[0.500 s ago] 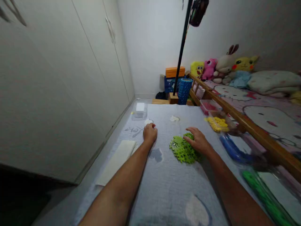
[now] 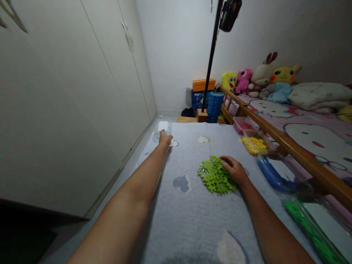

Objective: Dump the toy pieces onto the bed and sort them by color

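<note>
My left hand (image 2: pixel 165 140) is stretched out to the far left of the table, at the near edge of a clear plastic box (image 2: pixel 157 124) with a white label. Its thumb stands apart from the fingers; whether it touches the box I cannot tell. A flat heap of bright green interlocking plastic pieces (image 2: pixel 216 176) lies mid-table. Along the heap's right side curves my right hand (image 2: pixel 234 171), fingers loosely bent and apart, touching its edge and gripping nothing.
Down the right side stand clear boxes of red pieces (image 2: pixel 244 125), yellow pieces (image 2: pixel 254 145), blue pieces (image 2: pixel 272 174) and green pieces (image 2: pixel 310 227). Beyond them runs a wooden bed rail (image 2: pixel 277 146). A black pole (image 2: pixel 211 58) rises behind the table; a white wardrobe (image 2: pixel 82 110) borders the left.
My left hand has moved forward and left, from the middle of the table to the clear box. My right hand has drawn back from atop the green heap to its right edge.
</note>
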